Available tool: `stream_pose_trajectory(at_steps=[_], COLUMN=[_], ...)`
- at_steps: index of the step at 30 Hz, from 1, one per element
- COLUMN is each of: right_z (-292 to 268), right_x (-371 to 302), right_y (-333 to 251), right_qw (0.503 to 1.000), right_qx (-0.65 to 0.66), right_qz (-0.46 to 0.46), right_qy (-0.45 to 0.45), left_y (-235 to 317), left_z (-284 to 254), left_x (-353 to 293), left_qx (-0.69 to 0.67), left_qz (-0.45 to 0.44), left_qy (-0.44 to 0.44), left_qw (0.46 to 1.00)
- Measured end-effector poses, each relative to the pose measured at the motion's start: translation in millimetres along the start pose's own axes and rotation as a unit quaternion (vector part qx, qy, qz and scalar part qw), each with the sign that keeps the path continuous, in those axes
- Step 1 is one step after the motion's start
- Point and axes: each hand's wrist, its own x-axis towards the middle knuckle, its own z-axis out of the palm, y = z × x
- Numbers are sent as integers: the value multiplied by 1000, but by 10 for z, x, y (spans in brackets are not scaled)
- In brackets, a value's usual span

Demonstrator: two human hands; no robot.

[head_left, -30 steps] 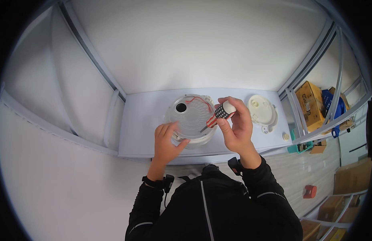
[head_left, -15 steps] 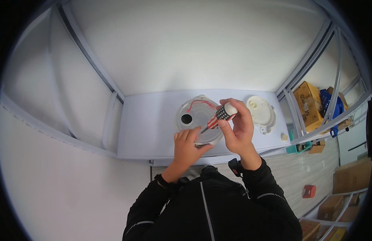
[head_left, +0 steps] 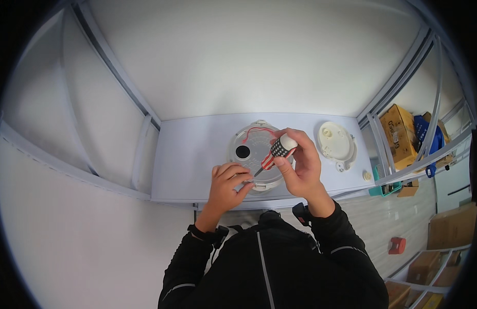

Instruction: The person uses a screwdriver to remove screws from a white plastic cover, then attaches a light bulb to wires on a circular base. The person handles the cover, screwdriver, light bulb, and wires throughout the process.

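Note:
A screwdriver (head_left: 283,149) sits in the grip of my right hand (head_left: 305,175), which is closed around its patterned handle: white end, black band with white dots, red and white stripes. Its shaft slants down to the left. Close to the tip, my left hand (head_left: 227,188) has its thumb and fingers drawn together; whatever they pinch is too small to make out. Beneath both hands lies a round, shallow, translucent housing (head_left: 256,148) with a black disc (head_left: 242,152) and a red wire (head_left: 256,130) inside. My hands hide part of its near and right sides.
A round cream-coloured plastic cover (head_left: 335,147) lies to the right on the white table (head_left: 189,154), with a small cream part (head_left: 367,176) near the edge. Metal frame posts rise at both sides. Cardboard boxes (head_left: 398,131), a teal bin (head_left: 385,189) and a red stool (head_left: 397,245) are farther right.
My left hand has shifted left and slightly down, and its fingers have drawn together by the screwdriver tip. The screwdriver in my right hand has moved slightly left and down.

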Motion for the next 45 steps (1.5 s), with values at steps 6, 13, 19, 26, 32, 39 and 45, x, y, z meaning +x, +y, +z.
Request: stream_pose_trajectory(at_steps=[6,13,19,26,32,39,45], right_z=[50,-1,-82,-143,-103,61,16], right_x=[10,-44,-45,-81,-80,-38,-43], right_y=[21,31,37,42,98,90,75], right_qw=[1000,999,997,996,997,999,999], right_qx=[4,-14,-28,-21,-9,20,-14], right_qz=[-2,2,-16,5,4,-22,-13], right_qy=[22,43,64,90,78,31,-26], left_y=[137,337,347,169,-51,-30,141], left_z=[135,282,356,62,-168,14,235], left_x=[9,84,116,80,-36,-100,-64], left_qx=[5,63,83,5,13,-3,-13], left_qz=[-16,-23,-46,-46,-10,-39,-61], left_qy=[11,40,34,81,20,44,68], left_qw=[1000,997,995,996,1000,998,996])
